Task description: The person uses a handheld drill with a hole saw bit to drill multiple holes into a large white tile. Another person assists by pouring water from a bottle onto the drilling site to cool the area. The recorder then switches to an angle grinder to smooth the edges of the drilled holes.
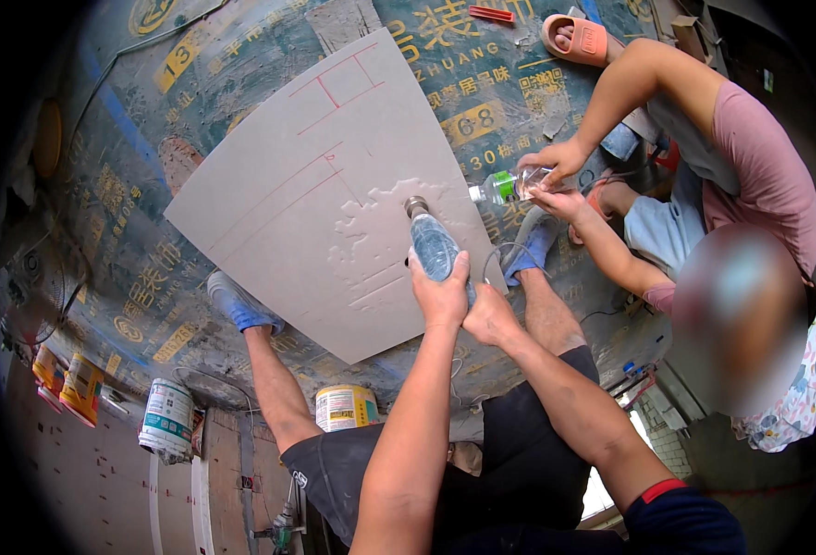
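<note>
My left hand is closed around the dusty blue-grey body of an angle grinder. Behind it, my right hand grips the rear of the same tool. A round metal hole bit on the tool's head rests against a large light-grey tile, which lies on the floor in front of me. Red lines are drawn on the tile, and a wet patch spreads around the bit. To the right, a co-worker's hands hold a clear plastic bottle with a green label, its mouth toward the bit.
My feet stand either side of the tile, in blue shoe covers. The co-worker crouches close on the right. A printed green floor sheet lies underneath. Buckets stand at the lower left, and a cord loops near my right foot.
</note>
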Motion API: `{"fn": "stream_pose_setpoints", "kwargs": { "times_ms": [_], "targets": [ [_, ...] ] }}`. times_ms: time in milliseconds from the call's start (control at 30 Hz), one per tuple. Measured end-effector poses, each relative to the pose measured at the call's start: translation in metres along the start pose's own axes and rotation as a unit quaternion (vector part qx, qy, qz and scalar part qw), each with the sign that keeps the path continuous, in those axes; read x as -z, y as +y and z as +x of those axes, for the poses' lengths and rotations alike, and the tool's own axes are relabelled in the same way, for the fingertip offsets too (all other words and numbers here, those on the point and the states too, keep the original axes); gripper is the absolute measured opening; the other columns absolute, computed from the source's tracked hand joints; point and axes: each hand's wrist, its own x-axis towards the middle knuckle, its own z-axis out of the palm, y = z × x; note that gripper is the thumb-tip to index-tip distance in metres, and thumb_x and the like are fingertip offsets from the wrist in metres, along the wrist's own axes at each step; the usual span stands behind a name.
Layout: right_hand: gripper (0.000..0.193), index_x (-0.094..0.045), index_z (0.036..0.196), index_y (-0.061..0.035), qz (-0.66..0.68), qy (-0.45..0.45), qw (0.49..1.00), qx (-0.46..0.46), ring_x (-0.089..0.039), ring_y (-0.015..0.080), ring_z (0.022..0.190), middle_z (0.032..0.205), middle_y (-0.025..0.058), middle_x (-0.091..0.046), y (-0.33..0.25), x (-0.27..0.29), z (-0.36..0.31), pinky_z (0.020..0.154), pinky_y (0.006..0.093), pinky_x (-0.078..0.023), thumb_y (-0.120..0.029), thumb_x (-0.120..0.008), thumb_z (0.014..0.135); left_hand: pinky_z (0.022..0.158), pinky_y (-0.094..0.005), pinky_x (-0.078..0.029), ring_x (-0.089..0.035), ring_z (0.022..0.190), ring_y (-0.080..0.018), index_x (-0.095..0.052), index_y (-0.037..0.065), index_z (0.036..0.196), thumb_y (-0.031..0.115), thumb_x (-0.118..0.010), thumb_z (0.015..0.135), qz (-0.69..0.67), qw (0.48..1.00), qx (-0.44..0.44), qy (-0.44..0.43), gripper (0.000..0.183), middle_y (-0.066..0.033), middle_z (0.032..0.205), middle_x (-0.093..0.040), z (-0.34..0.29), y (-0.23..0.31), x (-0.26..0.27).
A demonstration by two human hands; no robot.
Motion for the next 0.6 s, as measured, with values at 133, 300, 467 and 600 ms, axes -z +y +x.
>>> {"fn": "stream_pose_setpoints", "kwargs": {
  "times_ms": [133, 300, 467, 600],
  "targets": [
    [0.043, -0.065, 0.113, 0.0061, 0.005, 0.010, 1.000, 0.000, -0.065, 0.0501, 0.105, 0.102, 0.0335, -0.070, -0.002, 0.001, -0.002, 0.091, 0.0531, -0.052, -0.017, -0.067, 0.078, 0.095, -0.0405, -0.050, -0.064, 0.107, -0.0282, -0.049, -0.003, 0.138, 0.025, -0.084, 0.080, -0.004, 1.000, 0.018, -0.024, 0.073, -0.0175, 0.119, -0.064, 0.001, -0.001, 0.003],
    [0.044, -0.064, 0.118, 0.0052, 0.005, 0.008, 1.000, -0.004, -0.064, 0.0519, 0.107, 0.104, 0.0343, -0.069, -0.001, 0.000, -0.003, 0.094, 0.0545, -0.051, -0.014, -0.065, 0.077, 0.096, -0.0403, -0.050, -0.064, 0.107, -0.0275, -0.049, -0.003, 0.139, 0.024, -0.084, 0.080, -0.013, 1.000, 0.014, -0.024, 0.073, -0.0168, 0.120, -0.064, 0.000, 0.001, 0.003],
    [0.046, -0.063, 0.120, 0.0048, -0.001, 0.000, 1.000, -0.011, -0.063, 0.0519, 0.107, 0.106, 0.0340, -0.069, -0.004, 0.002, -0.004, 0.094, 0.0544, -0.051, -0.013, -0.065, 0.078, 0.098, -0.0407, -0.049, -0.063, 0.111, -0.0284, -0.046, -0.003, 0.143, 0.023, -0.084, 0.081, -0.020, 0.998, 0.023, -0.046, 0.077, -0.0175, 0.123, -0.062, -0.001, 0.001, 0.005],
    [0.050, -0.061, 0.124, 0.0051, 0.000, 0.010, 1.000, 0.006, -0.063, 0.0516, 0.108, 0.107, 0.0341, -0.069, 0.007, -0.004, 0.000, 0.095, 0.0544, -0.050, -0.013, -0.065, 0.077, 0.098, -0.0402, -0.049, -0.063, 0.111, -0.0279, -0.045, -0.003, 0.143, 0.022, -0.083, 0.081, -0.024, 0.999, 0.026, -0.042, 0.077, -0.0169, 0.123, -0.063, -0.003, 0.002, 0.003]
  ]
}}
